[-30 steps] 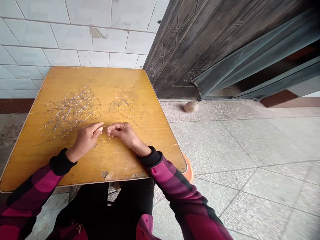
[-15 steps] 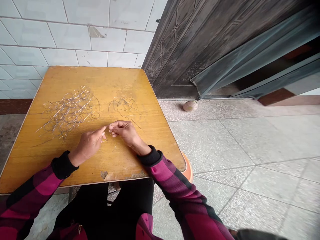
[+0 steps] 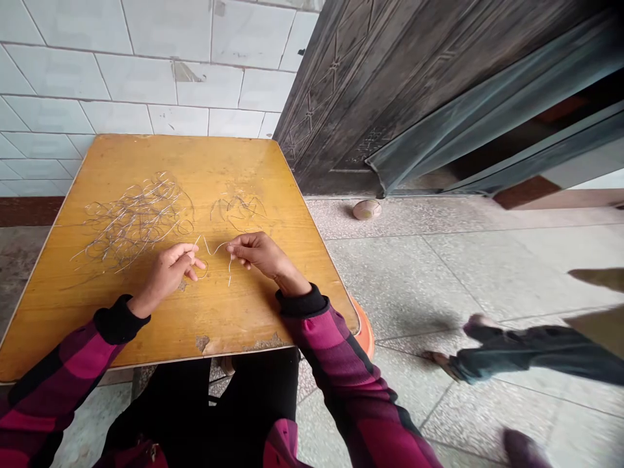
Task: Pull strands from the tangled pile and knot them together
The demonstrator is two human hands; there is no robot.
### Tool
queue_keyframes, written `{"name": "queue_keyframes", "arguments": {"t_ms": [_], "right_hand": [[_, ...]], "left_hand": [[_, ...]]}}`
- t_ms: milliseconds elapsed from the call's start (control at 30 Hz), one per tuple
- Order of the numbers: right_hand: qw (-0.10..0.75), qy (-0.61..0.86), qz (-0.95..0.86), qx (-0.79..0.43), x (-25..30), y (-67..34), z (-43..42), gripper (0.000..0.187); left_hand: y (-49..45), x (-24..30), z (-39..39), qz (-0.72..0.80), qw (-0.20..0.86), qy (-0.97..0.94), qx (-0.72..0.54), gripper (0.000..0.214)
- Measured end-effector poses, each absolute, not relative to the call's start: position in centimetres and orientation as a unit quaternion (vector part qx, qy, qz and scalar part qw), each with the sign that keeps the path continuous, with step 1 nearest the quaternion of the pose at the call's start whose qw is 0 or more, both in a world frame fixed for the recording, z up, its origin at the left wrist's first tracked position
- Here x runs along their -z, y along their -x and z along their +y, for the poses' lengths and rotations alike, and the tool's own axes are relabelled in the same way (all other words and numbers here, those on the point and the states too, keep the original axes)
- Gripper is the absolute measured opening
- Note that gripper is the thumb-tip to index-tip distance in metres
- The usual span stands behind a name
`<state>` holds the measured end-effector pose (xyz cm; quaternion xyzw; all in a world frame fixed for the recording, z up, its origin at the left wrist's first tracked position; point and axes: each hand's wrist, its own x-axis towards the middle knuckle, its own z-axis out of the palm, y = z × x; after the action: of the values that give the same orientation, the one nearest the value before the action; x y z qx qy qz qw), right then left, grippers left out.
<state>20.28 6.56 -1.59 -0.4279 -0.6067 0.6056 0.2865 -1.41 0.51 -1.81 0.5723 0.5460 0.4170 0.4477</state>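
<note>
— Lit how?
— Softly, evenly, by dull daylight; faint shadow [image 3: 424, 320] on the floor tiles [image 3: 390, 273].
— Edges?
— Bowed by wide-angle distortion; legs [image 3: 531, 351] blurred, left hand [image 3: 168, 273] and right hand [image 3: 260, 253] sharp.

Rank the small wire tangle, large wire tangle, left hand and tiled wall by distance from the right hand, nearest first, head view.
1. Small wire tangle, ahead.
2. Left hand, left.
3. Large wire tangle, far left.
4. Tiled wall, behind table.

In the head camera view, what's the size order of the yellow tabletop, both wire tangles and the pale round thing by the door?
Yellow wooden tabletop; larger silvery wire tangle; smaller silvery wire tangle; pale round object, farther off, so its place is unsure.
</note>
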Motion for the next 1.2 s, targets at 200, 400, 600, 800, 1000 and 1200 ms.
{"name": "queue_keyframes", "arguments": {"t_ms": [200,400,600,800,1000,1200], "right_hand": [[0.221,0.484,-0.612,-0.585,1.2,-22.4,6.9,0.021],[0.196,0.546,-0.645,-0.498,1.9,-23.8,7.8,0.012],[0.252,0.612,-0.693,-0.287,1.0,-25.1,8.2,0.014],[0.153,0.638,-0.75,-0.081,1.3,-25.2,8.8,0.049],[0.069,0.612,-0.785,-0.059,2.0,-22.8,12.1,0.038],[0.089,0.589,-0.802,-0.057,2.1,-20.8,17.8,0.024]], "left_hand": [[0.9,2.0,-0.2,0.496,0.423,-0.687,-0.322,0.03],[1.9,2.3,0.4,0.517,0.181,-0.795,-0.262,0.018],[3.6,2.6,1.4,0.555,0.037,-0.802,-0.218,0.017],[3.7,3.0,1.4,0.54,0.0,-0.814,-0.213,0.016],[3.6,3.2,1.4,0.534,0.009,-0.819,-0.209,0.012],[3.5,3.5,1.4,0.532,0.001,-0.82,-0.212,0.01]]}}
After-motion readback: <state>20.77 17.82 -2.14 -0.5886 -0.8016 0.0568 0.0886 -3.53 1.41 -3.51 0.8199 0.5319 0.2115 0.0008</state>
